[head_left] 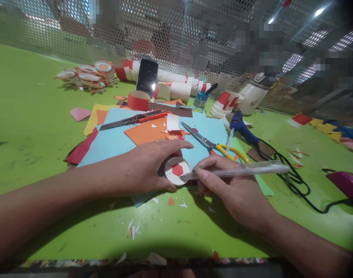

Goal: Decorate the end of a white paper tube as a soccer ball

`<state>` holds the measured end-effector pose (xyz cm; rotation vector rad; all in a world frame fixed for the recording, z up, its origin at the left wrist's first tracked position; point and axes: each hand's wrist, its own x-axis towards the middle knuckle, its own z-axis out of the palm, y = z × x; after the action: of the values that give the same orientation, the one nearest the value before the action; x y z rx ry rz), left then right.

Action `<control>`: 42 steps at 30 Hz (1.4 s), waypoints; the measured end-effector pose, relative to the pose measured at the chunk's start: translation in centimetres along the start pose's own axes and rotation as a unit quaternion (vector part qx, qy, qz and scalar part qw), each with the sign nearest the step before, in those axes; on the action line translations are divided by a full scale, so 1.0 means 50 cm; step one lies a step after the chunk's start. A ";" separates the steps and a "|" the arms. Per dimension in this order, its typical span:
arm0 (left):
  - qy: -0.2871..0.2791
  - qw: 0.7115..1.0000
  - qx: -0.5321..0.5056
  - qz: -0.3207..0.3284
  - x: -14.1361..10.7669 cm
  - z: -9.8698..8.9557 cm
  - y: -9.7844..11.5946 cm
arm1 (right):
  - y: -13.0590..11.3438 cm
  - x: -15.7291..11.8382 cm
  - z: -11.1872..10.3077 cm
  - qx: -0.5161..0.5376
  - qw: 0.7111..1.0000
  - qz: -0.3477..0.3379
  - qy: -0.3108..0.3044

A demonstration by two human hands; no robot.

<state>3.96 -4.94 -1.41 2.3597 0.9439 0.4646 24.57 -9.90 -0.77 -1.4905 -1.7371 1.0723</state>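
Note:
A round white disc [169, 178] with a red hexagon in its middle lies near the front of the light blue paper [98, 148]. My left hand [147, 164] curls around the disc's left side, thumb below and fingers above, gripping it. Between the fingers of my right hand [222, 181] is a clear pen [257, 168], its tip touching the disc just below the hexagon. Scissors [203, 139] with yellow handles lie open just beyond my right hand. Orange paper [140, 132] and a small white curled piece [173, 122] rest on the blue paper.
A blue glue gun [242, 127] with a black cable is at the right. Behind stand a phone [146, 76], paper cups [179, 91], a blue jar [201, 99] and a white bottle [253, 96]. Stacked paper discs [91, 79] sit back left. Paper scraps litter the green table [86, 235].

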 end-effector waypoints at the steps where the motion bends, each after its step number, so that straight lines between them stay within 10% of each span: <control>1: 0.000 1.000 0.002 0.001 0.000 0.001 -0.001 | -0.001 0.000 0.000 -0.001 1.000 0.001 -0.001; 42: 0.007 1.000 0.014 0.012 -0.002 0.001 -0.002 | 0.004 -0.011 -0.004 0.000 1.000 0.023 -0.012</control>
<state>3.86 -4.97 -1.50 2.3984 0.9348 0.4810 24.93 -10.37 -0.83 -1.5303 -1.7274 1.1170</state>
